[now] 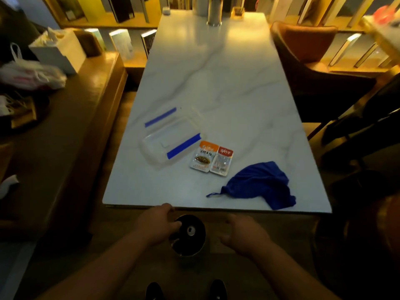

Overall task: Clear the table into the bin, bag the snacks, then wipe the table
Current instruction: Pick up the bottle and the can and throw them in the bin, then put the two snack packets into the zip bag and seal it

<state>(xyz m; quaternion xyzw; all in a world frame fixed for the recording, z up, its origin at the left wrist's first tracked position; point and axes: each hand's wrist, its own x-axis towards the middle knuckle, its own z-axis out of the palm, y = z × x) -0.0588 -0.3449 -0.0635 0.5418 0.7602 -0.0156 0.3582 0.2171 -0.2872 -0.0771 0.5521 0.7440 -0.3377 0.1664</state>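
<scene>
A round dark bin point(187, 234) stands on the floor just below the near edge of the white marble table point(216, 83). My left hand point(157, 224) rests on the bin's left rim, fingers curled over it. My right hand point(242, 233) hovers to the right of the bin, fingers apart and holding nothing. On the table lie a clear zip bag with blue strips point(171, 137), two snack packets side by side point(211, 158), and a crumpled blue cloth point(262, 184) near the front right edge.
A brown bench point(65, 137) runs along the left, holding a white tissue box point(58, 50) and plastic bags point(32, 74). A brown chair point(307, 53) stands at the right. A metal post point(214, 11) rises at the table's far end. My shoes point(186, 291) show below.
</scene>
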